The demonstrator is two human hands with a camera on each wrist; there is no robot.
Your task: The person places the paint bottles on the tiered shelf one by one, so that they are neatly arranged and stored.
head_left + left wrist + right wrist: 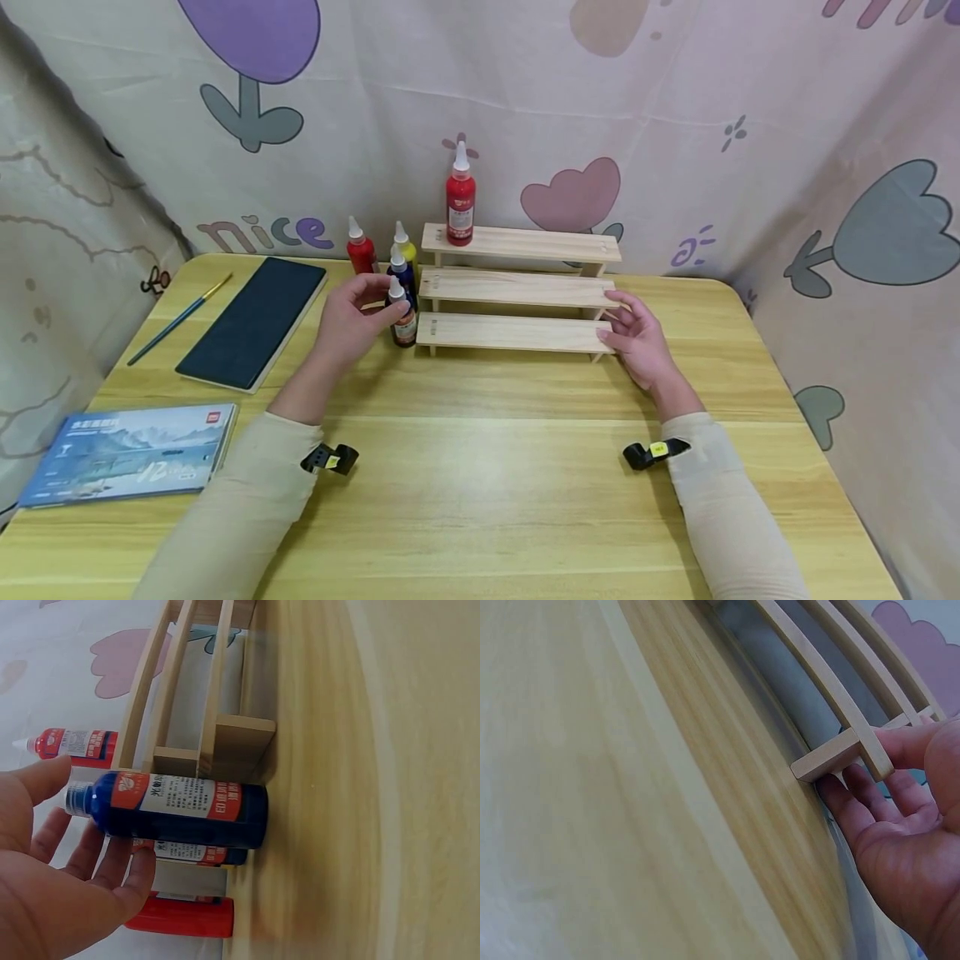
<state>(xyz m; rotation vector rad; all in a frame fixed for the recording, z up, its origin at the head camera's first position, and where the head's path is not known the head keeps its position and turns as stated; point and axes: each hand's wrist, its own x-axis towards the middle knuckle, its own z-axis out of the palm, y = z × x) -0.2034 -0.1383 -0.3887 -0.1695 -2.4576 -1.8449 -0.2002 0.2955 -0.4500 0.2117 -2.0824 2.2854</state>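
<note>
My left hand (348, 318), half spread, had thumb and fingers about the neck of the nearest blue bottle (405, 328); whether they had tightened on it I could not tell. The bottle stood upright, long axis vertical, just left of the lowest step of the wooden rack (513, 332), my left hand the nearer of the 2. My right hand (641, 346) gripped the rack's right end. The left wrist view showed fingertips on the bottle's far side, hidden in the head view, which alone showed the yellow bottle (407, 248) behind.
</note>
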